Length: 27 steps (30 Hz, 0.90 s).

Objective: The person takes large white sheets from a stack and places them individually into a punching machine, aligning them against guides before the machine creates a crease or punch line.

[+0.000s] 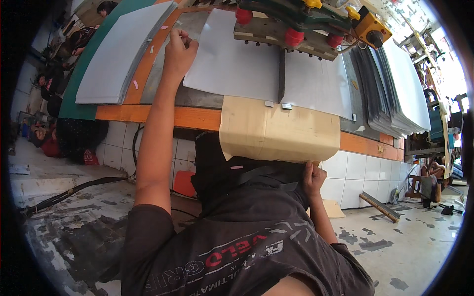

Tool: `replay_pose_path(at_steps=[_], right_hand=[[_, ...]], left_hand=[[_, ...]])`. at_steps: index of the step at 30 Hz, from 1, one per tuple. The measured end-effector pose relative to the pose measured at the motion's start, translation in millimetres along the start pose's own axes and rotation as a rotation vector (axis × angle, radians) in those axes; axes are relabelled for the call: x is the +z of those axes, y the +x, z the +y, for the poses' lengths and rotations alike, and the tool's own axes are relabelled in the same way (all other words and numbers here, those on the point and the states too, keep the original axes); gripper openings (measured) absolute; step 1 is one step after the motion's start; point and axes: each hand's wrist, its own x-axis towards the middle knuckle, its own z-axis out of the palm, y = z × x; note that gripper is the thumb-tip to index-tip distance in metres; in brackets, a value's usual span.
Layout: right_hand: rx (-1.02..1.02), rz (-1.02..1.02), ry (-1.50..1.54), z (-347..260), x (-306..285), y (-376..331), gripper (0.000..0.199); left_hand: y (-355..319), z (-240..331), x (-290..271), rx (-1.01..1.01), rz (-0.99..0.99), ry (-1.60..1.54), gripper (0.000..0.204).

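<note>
My left hand (181,51) is raised over the bench, its fingers curled in, beside the left edge of a large white sheet (232,59). Whatever those fingers might hold is hidden. Down at my lap, my right hand (314,180) is closed at the lower right edge of a tan paper sheet (279,130), thumb upward against it. The tan sheet hangs over the bench's front edge, with small metal blocks (286,106) at its top. Above the white sheet is a dark green machine head (286,19) with red fittings; a dark upright bar (282,76) stands below it.
A stack of white sheets (123,54) lies at the left on a green board (81,108). Thick dark and white sheet stacks (405,84) stand at the right. A yellow switch box (371,29) is on the machine. Cables (74,190) cross the worn floor; people sit far left.
</note>
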Motion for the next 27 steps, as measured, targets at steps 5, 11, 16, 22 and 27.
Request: replay_pose_path(at_steps=[5,11,16,22,27], right_hand=[[-0.015,0.015,-0.006,-2.5,-0.6,0.8,0.05],[0.016,-0.008,-0.016,-2.2,-1.1,0.9,0.05],[-0.007,0.005,-0.007,-3.5,-0.8,1.7,0.05],[-0.044,0.024,-0.03,1.1,0.8,-0.6,0.05],[-0.046,0.021,-0.018,-1.1,0.4,0.6,0.053]], left_hand=[[0.5,4.9,0.0,0.012,0.004,0.024,0.034],[-3.6,19.3,-5.1,-0.046,-0.148,0.027,0.028],[-5.2,21.4,-7.6,-0.031,-0.202,0.076,0.023],[-8.0,23.3,-7.9,-0.032,-0.28,0.128,0.026],[-7.7,23.2,-7.9,-0.045,-0.279,0.141,0.028]])
